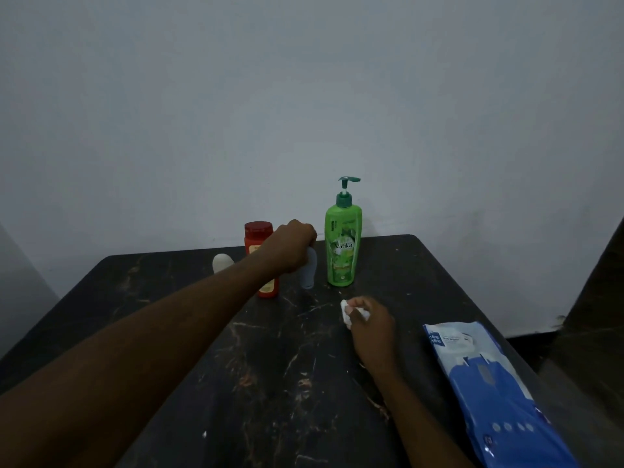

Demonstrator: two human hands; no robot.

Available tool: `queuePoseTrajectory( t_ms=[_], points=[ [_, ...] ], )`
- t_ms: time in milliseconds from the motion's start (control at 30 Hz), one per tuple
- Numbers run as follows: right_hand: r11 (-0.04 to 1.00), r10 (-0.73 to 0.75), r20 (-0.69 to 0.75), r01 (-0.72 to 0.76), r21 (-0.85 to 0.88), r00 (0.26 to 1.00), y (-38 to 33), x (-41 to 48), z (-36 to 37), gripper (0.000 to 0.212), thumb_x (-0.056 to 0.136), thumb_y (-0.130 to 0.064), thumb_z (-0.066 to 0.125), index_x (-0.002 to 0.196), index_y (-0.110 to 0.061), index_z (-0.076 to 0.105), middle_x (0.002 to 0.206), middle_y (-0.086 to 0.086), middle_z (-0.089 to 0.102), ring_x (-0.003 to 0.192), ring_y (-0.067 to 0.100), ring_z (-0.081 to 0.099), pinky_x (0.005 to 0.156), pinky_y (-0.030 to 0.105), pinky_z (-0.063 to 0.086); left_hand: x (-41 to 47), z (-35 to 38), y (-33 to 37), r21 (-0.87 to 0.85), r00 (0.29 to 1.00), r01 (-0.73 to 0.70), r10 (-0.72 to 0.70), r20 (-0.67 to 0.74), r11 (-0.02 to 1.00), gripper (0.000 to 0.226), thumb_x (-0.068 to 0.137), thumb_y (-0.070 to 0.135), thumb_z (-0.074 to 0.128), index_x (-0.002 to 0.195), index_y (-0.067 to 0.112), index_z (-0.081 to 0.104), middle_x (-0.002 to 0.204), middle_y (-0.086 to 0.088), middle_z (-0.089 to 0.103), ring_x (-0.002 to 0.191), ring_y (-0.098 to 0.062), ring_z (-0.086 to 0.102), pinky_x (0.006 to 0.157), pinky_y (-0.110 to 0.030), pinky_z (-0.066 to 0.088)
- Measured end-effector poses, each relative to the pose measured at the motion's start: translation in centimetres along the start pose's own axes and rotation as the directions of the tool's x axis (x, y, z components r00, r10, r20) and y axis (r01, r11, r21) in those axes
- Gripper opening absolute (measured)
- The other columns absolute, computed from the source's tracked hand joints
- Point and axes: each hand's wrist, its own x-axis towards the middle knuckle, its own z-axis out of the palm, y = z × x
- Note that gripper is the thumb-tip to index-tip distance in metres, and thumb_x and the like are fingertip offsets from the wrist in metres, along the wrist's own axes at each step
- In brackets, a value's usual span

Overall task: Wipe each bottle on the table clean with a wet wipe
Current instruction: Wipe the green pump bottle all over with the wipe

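Left hand (292,246) on a small pale bottle (309,270), wet wipe (345,315) in the right hand (371,327).
The pale bottle stood upright on the dark surface (270,366) between a red bottle (258,231) and a green pump bottle (342,248), with the left fingers clenched round its top. The right fingers pinched the crumpled wipe. A blue wipes pack (489,383) lay to the right. The bottles' contents couldn't be seen.

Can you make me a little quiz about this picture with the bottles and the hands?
1. True or false: the right hand holds a white wipe.
2. Which bottle does the left hand hold? A: the green one. B: the red one. C: the small pale bottle.
3. Fill in: the blue wipes pack lies on the ____ side of the table.
Key: 1 true; 2 C; 3 right.
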Motion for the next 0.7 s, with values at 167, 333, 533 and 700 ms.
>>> queuePoseTrajectory(
  t_ms=[167,333,533,700],
  points=[
    [0.999,0.018,-0.012,-0.018,0.031,1.000,0.1,0.2,-0.1,0.009,0.093,-0.016,0.064,0.090,-0.022,0.070,0.085,-0.009,0.069,0.080,0.004,0.065,0.058,0.011,0.047,0.9,1.1,-0.6,0.015,1.000,0.021,-0.022,0.019,1.000,0.018,0.086,0.001,0.062,0.101,0.011,0.065,0.107,-0.013,0.063,0.095,-0.028,0.061,0.073,-0.035,0.049],
    [0.998,0.022,-0.002,-0.022,0.066,1.000,0.8,0.6,0.1,0.010,0.093,-0.018,0.066,0.087,-0.025,0.070,0.085,-0.006,0.071,0.082,0.008,0.068,0.067,0.026,0.057,1.5,1.7,-0.6,0.029,0.998,0.037,-0.038,0.039,0.999,0.017,0.087,0.002,0.061,0.102,0.010,0.064,0.110,-0.015,0.061,0.098,-0.032,0.061,0.073,-0.034,0.046],
    [0.995,0.031,-0.015,-0.029,0.094,0.999,1.1,0.7,0.3,0.011,0.091,-0.016,0.067,0.086,-0.025,0.070,0.084,-0.005,0.072,0.080,0.007,0.069,0.072,0.033,0.060,1.8,2.1,-0.2,0.045,0.998,0.041,-0.043,0.047,0.998,0.017,0.088,0.003,0.061,0.104,0.004,0.067,0.108,-0.017,0.064,0.097,-0.032,0.063,0.076,-0.038,0.052],
    [0.997,0.026,-0.011,-0.025,0.079,1.000,1.1,0.7,0.2,0.011,0.092,-0.016,0.066,0.089,-0.026,0.070,0.086,-0.007,0.071,0.081,0.005,0.068,0.073,0.032,0.060,2.3,1.9,-0.1,0.065,0.996,0.048,-0.052,0.072,0.997,0.010,0.084,0.007,0.066,0.091,0.008,0.058,0.105,-0.016,0.063,0.090,-0.026,0.059,0.068,-0.033,0.043]
  ],
)
